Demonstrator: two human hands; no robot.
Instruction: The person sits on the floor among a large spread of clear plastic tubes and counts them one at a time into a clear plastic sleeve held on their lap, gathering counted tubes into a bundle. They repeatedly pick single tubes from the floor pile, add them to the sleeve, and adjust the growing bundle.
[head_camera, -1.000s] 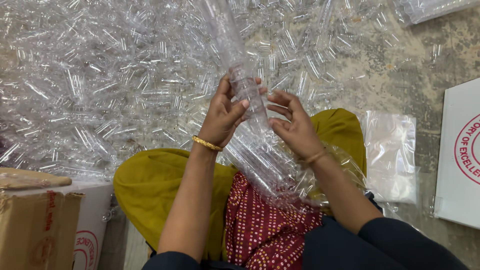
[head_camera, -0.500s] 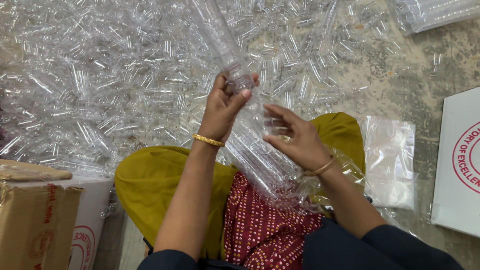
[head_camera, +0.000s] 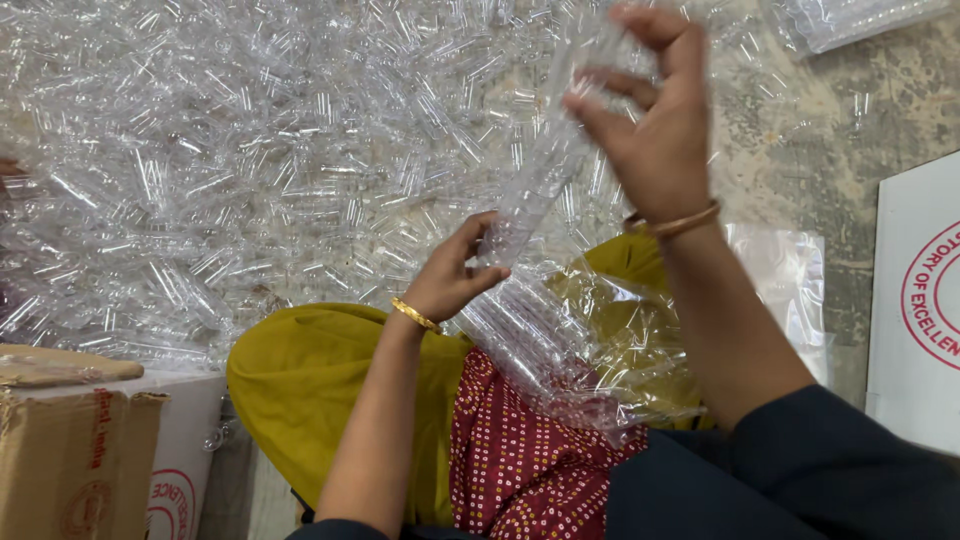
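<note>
A long stack of nested clear plastic tubes (head_camera: 545, 190) rises from a clear plastic bag (head_camera: 560, 360) lying on my lap. My left hand (head_camera: 455, 275) grips the stack low down, near the mouth of the bag. My right hand (head_camera: 650, 110) is raised high and its fingers pinch the upper end of the stack. Both wrists wear a gold bangle. A big heap of loose clear plastic tubes (head_camera: 250, 170) covers the floor in front of me.
A brown cardboard box (head_camera: 70, 440) and a white box (head_camera: 185, 450) stand at the lower left. A white board with a red round print (head_camera: 920, 300) lies at the right. An empty clear bag (head_camera: 790, 290) lies beside my knee, another filled bag (head_camera: 860, 20) at top right.
My right hand has risen from beside the bag to the top of the stack. The left hand has slid down the stack toward the bag. The camera view has moved closer.
</note>
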